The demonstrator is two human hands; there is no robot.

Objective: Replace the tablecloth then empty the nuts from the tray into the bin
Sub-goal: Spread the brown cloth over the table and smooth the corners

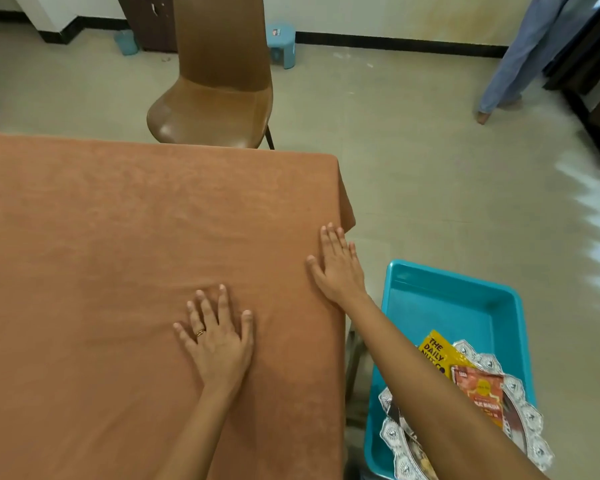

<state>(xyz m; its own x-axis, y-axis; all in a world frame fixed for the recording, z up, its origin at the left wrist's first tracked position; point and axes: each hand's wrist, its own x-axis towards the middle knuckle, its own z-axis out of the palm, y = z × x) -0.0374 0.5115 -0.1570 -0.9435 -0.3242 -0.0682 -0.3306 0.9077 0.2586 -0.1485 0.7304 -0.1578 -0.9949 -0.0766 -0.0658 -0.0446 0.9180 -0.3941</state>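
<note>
An orange-brown tablecloth [118, 237] covers the table and hangs over its right edge. My left hand [219, 337] lies flat on the cloth near the middle, fingers spread, a ring on one finger. My right hand [338, 265] presses flat on the cloth at the table's right edge. To the right, below the table, a teal bin [447, 306] holds a silver ornate tray [520, 403] with nut packets, one yellow [437, 351] and one orange [482, 393]. My right forearm hides part of the tray.
A brown chair [219, 95] stands at the table's far side. A small blue stool [281, 43] sits by the far wall. A person's legs in blue trousers [520, 53] stand at the far right on the tiled floor.
</note>
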